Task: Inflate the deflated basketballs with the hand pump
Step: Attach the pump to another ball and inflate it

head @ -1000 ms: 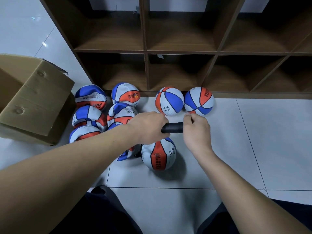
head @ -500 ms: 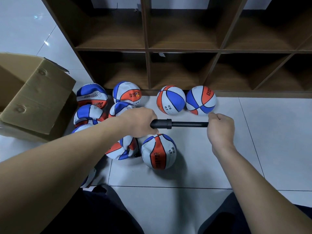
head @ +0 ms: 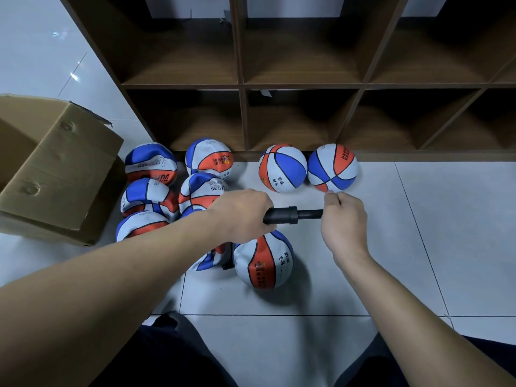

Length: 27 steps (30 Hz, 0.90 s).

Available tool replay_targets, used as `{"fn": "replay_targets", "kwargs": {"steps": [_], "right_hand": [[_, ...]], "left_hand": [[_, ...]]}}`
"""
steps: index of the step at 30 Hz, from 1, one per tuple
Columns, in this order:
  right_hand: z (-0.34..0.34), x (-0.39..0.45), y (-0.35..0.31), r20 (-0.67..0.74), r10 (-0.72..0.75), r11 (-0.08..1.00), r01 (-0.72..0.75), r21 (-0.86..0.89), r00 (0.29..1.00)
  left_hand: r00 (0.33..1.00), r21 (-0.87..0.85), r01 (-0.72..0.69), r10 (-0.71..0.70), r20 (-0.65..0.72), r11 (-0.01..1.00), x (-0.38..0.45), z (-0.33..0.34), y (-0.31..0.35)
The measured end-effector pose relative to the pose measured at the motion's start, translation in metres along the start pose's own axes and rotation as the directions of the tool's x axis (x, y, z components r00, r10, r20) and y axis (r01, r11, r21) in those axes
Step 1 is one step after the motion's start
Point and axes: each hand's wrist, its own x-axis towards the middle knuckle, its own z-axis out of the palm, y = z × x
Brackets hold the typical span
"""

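At the centre of the frame the hand pump [head: 293, 215] lay level between the two hands, held above the floor [head: 446, 233]. The left hand [head: 243, 216] was wrapped round the black barrel, and the right hand [head: 342, 219] was closed round the handle at the end of the thin rod, of which only a short stretch showed between barrel collar and fist. The step in hand looked like a pumping stroke on the basketball being filled [head: 265, 261], which sat on the floor just below the pump, lower centre. A dark hose or fitting showed at that ball's left side, though whether the needle sat in the valve could not be told. The next move would call for a straight pull or push along the pump's axis, with the barrel held steady so the connection at the ball is not tugged sideways.

That ball looked rounded but faintly slack, so probably only part filled. Two round, firm-looking balls [head: 282, 167] stood side by side against the foot of the brown cubby shelf [head: 243, 85], centre right. Left of centre a cluster of flattened, creased balls [head: 150, 163] lay heaped beside the open cardboard box [head: 55, 169] at the left edge, so most of the job appeared still to do.
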Motion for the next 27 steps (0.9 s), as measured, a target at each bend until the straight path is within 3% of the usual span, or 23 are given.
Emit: {"fn": "replay_targets", "kwargs": {"steps": [8, 21, 24, 27], "right_hand": [[0.008, -0.014, -0.010, 0.135, -0.058, 0.993, 0.071, -0.098, 0.989], [0.003, -0.008, -0.012, 0.123, -0.072, 0.993, 0.083, -0.088, 0.990], [-0.008, 0.004, -0.009, 0.083, -0.034, 0.997, 0.040, -0.066, 0.996], [-0.028, 0.022, -0.003, 0.004, 0.103, 0.995, -0.103, 0.015, 0.995]], "left_hand": [[1.000, -0.029, -0.015, 0.015, 0.010, 0.999, 0.001, 0.005, 0.011], [0.999, -0.087, -0.050, 0.051, 0.009, 0.995, 0.004, 0.002, 0.013], [0.997, -0.118, -0.033, 0.040, 0.061, 0.992, 0.003, -0.003, 0.007], [0.995, -0.095, -0.004, 0.013, 0.101, 0.996, 0.002, -0.009, -0.009]]}}
